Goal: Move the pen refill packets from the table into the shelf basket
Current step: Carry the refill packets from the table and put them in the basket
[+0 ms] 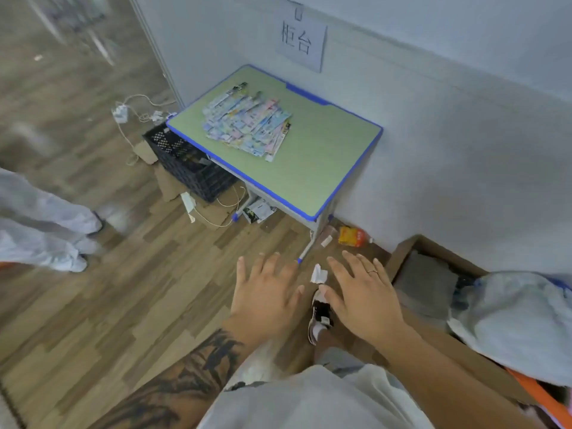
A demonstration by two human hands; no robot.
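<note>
Green-topped and blue-edged, the worktop point(325, 156) is standing against a pale wall, carrying a loose heap of pen refill packets point(247, 122) near its far left side, apparently piled there together so they can be gathered by the handful. Well short of it, the left hand point(266, 295) and right hand point(365, 298) are hovering over the wood-effect floor, palms down and fingers spread; neither grip is holding anything, which suggests a reach towards the heap is only beginning. A ring point(372, 271) is showing on the right hand. A black crate point(185, 162) is sitting on the floor, tucked partly under the worktop's left edge. No shelf basket is appearing anywhere, so the destination cannot be placed. Print on the packets is too small to read, and how many are lying in the heap cannot be told. At left, a white-suited figure point(40, 230) is being cut off by the frame edge.
</note>
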